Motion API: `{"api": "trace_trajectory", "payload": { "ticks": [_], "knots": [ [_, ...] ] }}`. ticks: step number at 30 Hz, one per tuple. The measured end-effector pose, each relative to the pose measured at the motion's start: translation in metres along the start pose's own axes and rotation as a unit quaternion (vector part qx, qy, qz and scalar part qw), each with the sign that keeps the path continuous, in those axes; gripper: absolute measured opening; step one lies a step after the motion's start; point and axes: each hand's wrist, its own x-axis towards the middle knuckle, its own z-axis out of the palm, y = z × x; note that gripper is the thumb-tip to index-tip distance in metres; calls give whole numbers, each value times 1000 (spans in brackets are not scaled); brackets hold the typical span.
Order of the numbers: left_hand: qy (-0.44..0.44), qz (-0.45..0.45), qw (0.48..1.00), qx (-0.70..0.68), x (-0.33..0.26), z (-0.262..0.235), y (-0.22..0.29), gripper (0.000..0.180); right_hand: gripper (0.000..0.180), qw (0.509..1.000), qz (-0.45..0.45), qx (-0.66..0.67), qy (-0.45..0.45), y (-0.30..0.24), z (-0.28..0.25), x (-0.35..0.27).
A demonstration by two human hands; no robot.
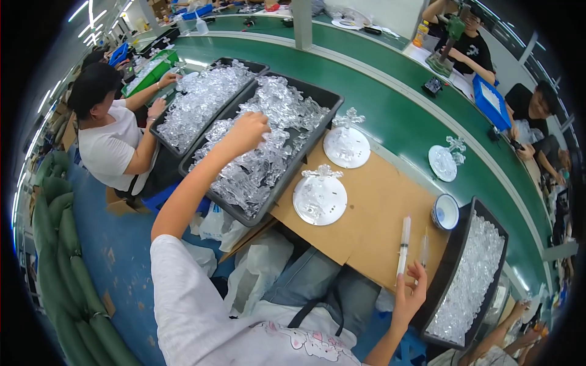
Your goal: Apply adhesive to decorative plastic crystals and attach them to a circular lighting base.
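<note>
My left hand reaches into a dark tray heaped with clear plastic pieces. Its fingers are curled down among them, and what they grip is hidden. On the brown board, my right hand has its fingers bent and apart. Its thumb is at the lower end of a white-tipped syringe; I see nothing gripped. A second clear syringe is just beyond the fingertips. Two white round discs, a near one and a farther one, carry clear pieces.
A blue-rimmed bowl stands beside another dark tray of clear pieces at right. A third disc rests on the green worktop. At left, a co-worker handles pieces by a neighbouring tray. Others work across the bench.
</note>
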Motion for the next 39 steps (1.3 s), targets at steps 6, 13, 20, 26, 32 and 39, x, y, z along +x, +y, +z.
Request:
{"api": "trace_trajectory", "payload": {
  "ticks": [6, 13, 20, 26, 32, 39],
  "knots": [
    [146, -168, 933, -284, 2, -45, 26, 16, 38, 1000, -2, 28, -3, -4, -1, 3],
    [272, -216, 885, -311, -33, -58, 203, 13, 49, 979, -171, 45, -98, -83, 56, 36],
    [324, -174, 854, -368, -36, -14, 283, 24, 51, 962, -260, -22, -83, -67, 112, 55],
    [271, -227, 861, -365, -74, 41, 242, 37, 43, 953, 78, 174, -235, -52, 117, 103],
    [204, -240, 887, -337, -76, 74, 218, 40, 44, 940, 85, 145, -298, -45, 145, 129],
    [222, -220, 892, -326, -80, 88, 215, 34, 40, 940, 49, 65, -331, -48, 166, 135]
  ]
}}
